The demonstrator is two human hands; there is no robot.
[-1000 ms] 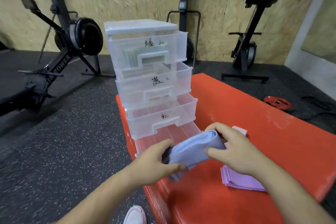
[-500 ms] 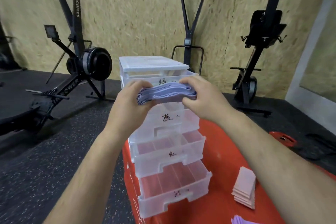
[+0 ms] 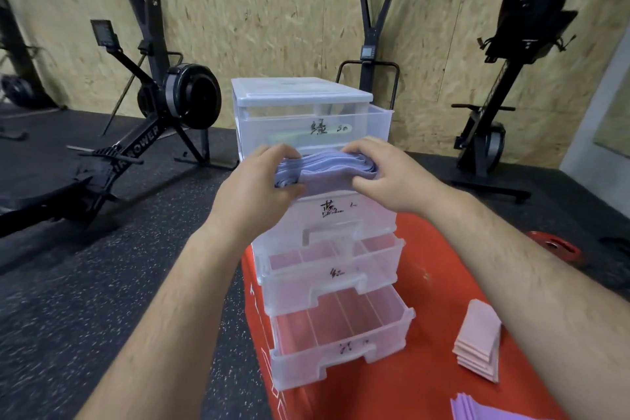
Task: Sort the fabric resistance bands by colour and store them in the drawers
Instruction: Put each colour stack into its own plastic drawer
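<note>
A clear plastic drawer unit (image 3: 300, 95) stands on a red mat, its four drawers pulled out stepwise. My left hand (image 3: 259, 187) and my right hand (image 3: 385, 174) grip the two ends of a folded bundle of blue fabric bands (image 3: 324, 169), held over the second drawer (image 3: 361, 218), which has a handwritten label. The top drawer (image 3: 341, 126) holds something pale green. The third drawer (image 3: 327, 280) and the bottom drawer (image 3: 341, 341) show only dividers. A stack of pink bands (image 3: 479, 341) lies on the mat at right, and purple bands (image 3: 477, 409) lie at the lower edge.
The red mat (image 3: 409, 368) lies on a dark rubber floor. A black rowing machine (image 3: 143, 126) stands at the left and upright ski machines (image 3: 504, 85) along the wooden wall. A red weight plate (image 3: 552, 244) lies on the floor at right.
Both hands lifted the blue bundle from low over the mat up to the second drawer, then lowered it slightly towards that drawer. The camera tilted up.
</note>
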